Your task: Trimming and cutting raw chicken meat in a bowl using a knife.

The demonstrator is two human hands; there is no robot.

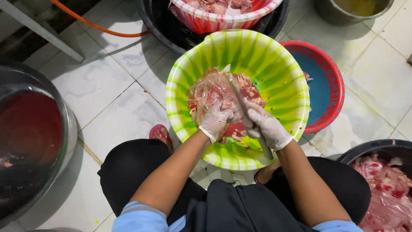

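A green-and-yellow striped plastic basin sits on the tiled floor between my knees. Inside it lies a clear plastic bag of raw meat pieces. My left hand, in a thin white glove, grips the near side of the bag. My right hand, also gloved, holds a knife by its handle, the blade lying across the bag and pointing away from me. Loose red meat scraps lie at the basin's bottom under my hands.
A red-rimmed blue basin touches the green one on the right. A red-and-white bowl of meat sits in a black tub behind. A big steel pot stands left, another meat tub at right. An orange hose crosses the floor.
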